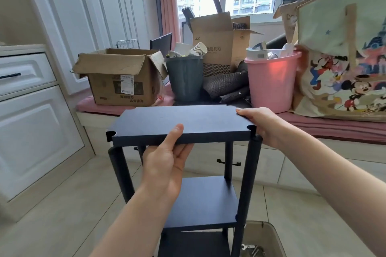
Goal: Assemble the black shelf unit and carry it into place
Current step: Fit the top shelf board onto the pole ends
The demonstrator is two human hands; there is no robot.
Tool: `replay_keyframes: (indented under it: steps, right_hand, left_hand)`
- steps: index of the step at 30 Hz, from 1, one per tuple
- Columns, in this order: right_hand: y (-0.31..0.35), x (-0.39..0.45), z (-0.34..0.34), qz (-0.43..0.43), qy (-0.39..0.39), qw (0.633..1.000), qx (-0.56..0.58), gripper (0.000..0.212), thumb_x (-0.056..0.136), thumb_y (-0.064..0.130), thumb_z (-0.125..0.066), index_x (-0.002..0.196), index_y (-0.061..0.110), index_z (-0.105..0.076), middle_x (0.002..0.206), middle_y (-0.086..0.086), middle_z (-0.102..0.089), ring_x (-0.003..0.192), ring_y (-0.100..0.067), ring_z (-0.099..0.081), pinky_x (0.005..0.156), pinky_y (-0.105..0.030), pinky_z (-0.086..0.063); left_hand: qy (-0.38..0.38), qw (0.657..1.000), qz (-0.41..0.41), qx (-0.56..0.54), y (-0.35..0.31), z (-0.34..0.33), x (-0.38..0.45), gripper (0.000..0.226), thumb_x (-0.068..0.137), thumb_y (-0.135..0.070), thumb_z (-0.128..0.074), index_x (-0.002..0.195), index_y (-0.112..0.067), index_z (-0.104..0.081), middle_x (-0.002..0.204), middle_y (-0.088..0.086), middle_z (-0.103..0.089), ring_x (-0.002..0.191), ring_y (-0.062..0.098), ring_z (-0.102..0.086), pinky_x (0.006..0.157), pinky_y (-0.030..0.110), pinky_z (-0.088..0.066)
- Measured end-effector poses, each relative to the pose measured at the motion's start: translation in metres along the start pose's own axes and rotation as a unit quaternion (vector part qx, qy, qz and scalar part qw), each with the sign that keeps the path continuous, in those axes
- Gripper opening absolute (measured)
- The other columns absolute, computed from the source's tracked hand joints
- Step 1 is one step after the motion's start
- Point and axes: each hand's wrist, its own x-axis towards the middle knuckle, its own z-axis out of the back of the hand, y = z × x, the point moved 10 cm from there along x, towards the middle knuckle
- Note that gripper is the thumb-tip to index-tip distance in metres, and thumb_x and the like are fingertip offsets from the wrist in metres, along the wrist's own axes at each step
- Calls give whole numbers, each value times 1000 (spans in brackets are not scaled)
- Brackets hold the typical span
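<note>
Currently | item: black shelf unit [188,165] standing on floor, top board [179,123] being seated on posts | left hand [167,165] gripping near edge, right hand [261,125] gripping right edge | next, likely: pressing near-left corner notch onto post.
</note>
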Motion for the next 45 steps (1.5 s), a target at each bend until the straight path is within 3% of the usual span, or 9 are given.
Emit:
replay_keyframes:
  steps: [3,9,18,23,28,32,38,42,45]
  right_hand:
    - [-1,3,2,1,-10,1000,5,24,94,20,-63,114,8,-67,94,-5,-65,73,-19,-56,64,-31,-41]
    - [-6,11,4,-20,-16,1000,-4,8,94,22,-62,96,15,-65,57,7,-63,38,-6,-55,39,-14,-41]
    - [-22,14,-1,-48,-10,997,62,15,95,16,-60,82,9,-63,59,0,-67,42,-11,-62,40,-18,-48]
    - [-22,13,-1,-43,-10,995,86,18,95,13,-58,78,8,-61,55,-1,-67,40,-12,-62,37,-17,-45]
    - [-22,11,-5,-42,-1,995,88,15,96,13,-56,84,7,-61,52,0,-66,38,-11,-60,35,-16,-44]
    - [-21,5,-7,-45,1,995,92,19,98,13,-54,79,9,-58,49,0,-64,37,-11,-60,35,-17,-44]
    - [-19,0,-5,-52,-15,995,81,19,97,13,-54,81,5,-59,49,-2,-65,35,-12,-60,33,-17,-44]
    - [-18,1,-5,-55,-19,996,73,20,98,13,-54,80,4,-59,48,-3,-65,35,-13,-60,32,-17,-43]
    - [-16,3,-3,-53,-26,996,68,18,97,13,-56,82,4,-60,49,-3,-65,36,-14,-60,33,-17,-44]
  left_hand:
    - [8,1000,-5,0,4,-1,2,22,79,-5,-74,101,-10,-71,102,9,-78,94,23,-76,67,29,-61]
    - [24,1000,-13,11,1,-2,0,44,67,-15,-78,110,-9,-70,104,9,-77,96,24,-75,72,31,-62]
    - [48,996,65,32,3,16,-6,44,76,-17,-73,119,-7,-65,114,15,-75,102,30,-74,83,37,-61]
    - [84,958,121,248,-31,42,-20,53,71,-27,-73,114,2,-66,106,20,-75,98,33,-75,76,34,-63]
    - [4,891,-64,449,-127,60,-16,27,86,-27,-72,79,-1,-77,80,15,-77,71,31,-77,53,26,-59]
    - [-102,853,-202,471,-176,68,20,20,96,-16,-65,80,-6,-72,67,6,-75,51,16,-70,47,20,-53]
    - [-91,882,-9,463,-122,82,102,23,96,-30,-67,106,-9,-68,96,5,-71,77,16,-65,59,28,-49]
    - [-76,899,92,421,-95,75,113,26,97,-42,-62,93,-16,-65,60,-4,-72,47,10,-67,35,16,-43]
    - [-42,907,130,398,-83,73,119,27,99,-44,-57,96,-18,-64,75,0,-70,49,12,-67,41,16,-46]
